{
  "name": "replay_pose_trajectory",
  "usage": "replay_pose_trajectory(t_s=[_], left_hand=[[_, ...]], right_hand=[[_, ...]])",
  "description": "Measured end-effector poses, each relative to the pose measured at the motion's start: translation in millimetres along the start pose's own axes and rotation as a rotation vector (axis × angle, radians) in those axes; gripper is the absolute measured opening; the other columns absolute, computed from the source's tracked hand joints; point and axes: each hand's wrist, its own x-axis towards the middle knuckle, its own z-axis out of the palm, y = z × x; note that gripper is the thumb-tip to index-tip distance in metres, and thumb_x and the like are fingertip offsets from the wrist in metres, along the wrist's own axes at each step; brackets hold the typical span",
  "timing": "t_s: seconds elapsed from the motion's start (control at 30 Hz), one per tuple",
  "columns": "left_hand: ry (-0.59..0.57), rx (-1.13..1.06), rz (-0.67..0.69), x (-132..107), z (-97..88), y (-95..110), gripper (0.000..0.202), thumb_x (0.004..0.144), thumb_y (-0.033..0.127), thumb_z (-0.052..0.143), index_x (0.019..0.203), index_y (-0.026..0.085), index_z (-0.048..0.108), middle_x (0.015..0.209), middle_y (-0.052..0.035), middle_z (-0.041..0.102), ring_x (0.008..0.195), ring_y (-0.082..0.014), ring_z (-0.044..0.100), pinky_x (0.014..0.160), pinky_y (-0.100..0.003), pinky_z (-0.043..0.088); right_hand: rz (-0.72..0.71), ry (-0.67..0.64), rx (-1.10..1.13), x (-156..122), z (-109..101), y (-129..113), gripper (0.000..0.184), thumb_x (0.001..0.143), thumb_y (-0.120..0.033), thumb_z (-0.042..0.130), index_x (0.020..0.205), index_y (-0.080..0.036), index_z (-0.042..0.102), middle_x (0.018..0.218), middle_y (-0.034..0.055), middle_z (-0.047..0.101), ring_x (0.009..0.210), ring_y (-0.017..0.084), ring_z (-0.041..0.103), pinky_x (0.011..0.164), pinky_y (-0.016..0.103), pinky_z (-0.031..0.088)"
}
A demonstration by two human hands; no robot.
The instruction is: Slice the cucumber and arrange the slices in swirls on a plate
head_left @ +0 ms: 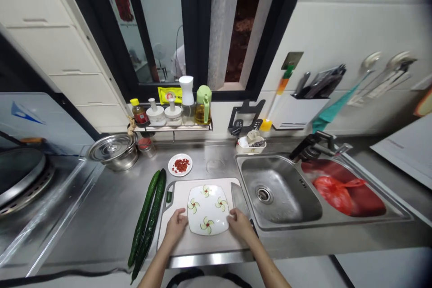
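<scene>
While both hands grip its edges, left hand [175, 227] and right hand [240, 226] curled, the plate [208, 209] sits on the board [199, 243], holding four cucumber pinwheels. Behind the board, a dish [180, 164] holds chopped chili.

Two cucumbers [148, 220], chilli dish [180, 164] (sink [280, 193] rightward)
</scene>
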Motion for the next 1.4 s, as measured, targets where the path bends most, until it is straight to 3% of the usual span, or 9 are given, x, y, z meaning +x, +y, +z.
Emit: replay_pose_trajectory(t_s=[0.2, 0.4, 0.53, 0.67, 0.8, 0.9, 1.1, 1.4], left_hand=[[-0.069, -0.146, -0.034, 1.8, 19.4, -1.0, 0.036, 0.067, 0.021, 0.065, 0.102, 0.015, 0.058, 0.05, 0.0095, 0.042, 0.046, -0.0087, 0.045, 0.048, -0.02, 0.034], [-0.063, -0.228, 0.001, -1.6, 14.6, 11.9, 0.032, 0.061, 0.017, 0.064, 0.092, 0.016, 0.057, 0.051, 0.0098, 0.043, 0.045, -0.0069, 0.041, 0.047, -0.019, 0.031], [-0.081, -0.335, 0.064, -13.7, -4.0, 38.4, 0.041, 0.059, 0.028, 0.069, 0.096, 0.016, 0.057, 0.055, 0.0088, 0.047, 0.047, -0.0075, 0.044, 0.049, -0.019, 0.034], [-0.075, -0.377, 0.085, -41.1, -29.2, 77.2, 0.049, 0.058, 0.034, 0.073, 0.101, 0.014, 0.06, 0.061, 0.0055, 0.054, 0.053, -0.0083, 0.049, 0.056, -0.021, 0.04], [-0.052, -0.43, 0.104, -74.7, -49.2, 114.2, 0.055, 0.06, 0.037, 0.076, 0.108, 0.014, 0.061, 0.07, 0.0015, 0.06, 0.06, -0.0096, 0.053, 0.06, -0.021, 0.043], [-0.074, -0.454, 0.122, -92.3, -58.9, 131.0, 0.055, 0.062, 0.037, 0.076, 0.109, 0.014, 0.061, 0.073, -0.0003, 0.063, 0.063, -0.0105, 0.055, 0.061, -0.021, 0.043], [-0.095, -0.483, 0.138, -106.1, -68.4, 138.6, 0.05, 0.065, 0.036, 0.076, 0.107, 0.014, 0.062, 0.074, -0.0013, 0.064, 0.062, -0.0104, 0.054, 0.059, -0.02, 0.042], [-0.097, -0.508, 0.106, -108.0, -68.2, 134.6, 0.054, 0.065, 0.034, 0.076, 0.112, 0.012, 0.06, 0.081, -0.0052, 0.067, 0.065, -0.0114, 0.057, 0.059, -0.02, 0.044]], right_hand=[[0.041, 0.032, 0.105, 5.3, 18.4, -2.8, 0.007, 0.074, -0.014, 0.049, 0.073, -0.021, 0.048, 0.06, -0.0045, 0.051, 0.063, 0.013, 0.052, 0.06, 0.022, 0.032], [-0.035, 0.06, 0.247, 1.6, 12.1, -11.6, 0.013, 0.066, -0.017, 0.052, 0.065, -0.023, 0.041, 0.052, -0.0075, 0.042, 0.056, 0.012, 0.045, 0.057, 0.022, 0.032], [-0.111, 0.02, 0.451, -8.8, -6.8, -28.0, 0.015, 0.067, -0.028, 0.056, 0.067, -0.024, 0.041, 0.048, -0.0088, 0.038, 0.049, 0.011, 0.042, 0.052, 0.022, 0.032], [-0.166, -0.073, 0.713, -30.4, -34.6, -51.9, 0.023, 0.067, -0.039, 0.059, 0.071, -0.024, 0.041, 0.047, -0.0106, 0.036, 0.043, 0.009, 0.037, 0.045, 0.022, 0.029], [-0.14, -0.115, 0.844, -61.6, -63.6, -77.6, 0.029, 0.067, -0.043, 0.063, 0.077, -0.024, 0.044, 0.049, -0.011, 0.038, 0.042, 0.007, 0.037, 0.041, 0.019, 0.024], [-0.111, -0.127, 0.886, -81.1, -79.8, -93.5, 0.033, 0.066, -0.045, 0.066, 0.078, -0.023, 0.046, 0.051, -0.0111, 0.039, 0.042, 0.006, 0.036, 0.04, 0.017, 0.022], [-0.083, -0.13, 0.913, -96.8, -91.9, -108.0, 0.037, 0.064, -0.048, 0.069, 0.079, -0.022, 0.049, 0.051, -0.011, 0.04, 0.04, 0.005, 0.037, 0.038, 0.016, 0.02], [-0.059, -0.153, 0.905, -101.8, -93.1, -107.0, 0.038, 0.064, -0.05, 0.07, 0.08, -0.022, 0.049, 0.052, -0.0104, 0.041, 0.04, 0.005, 0.038, 0.037, 0.016, 0.017]])
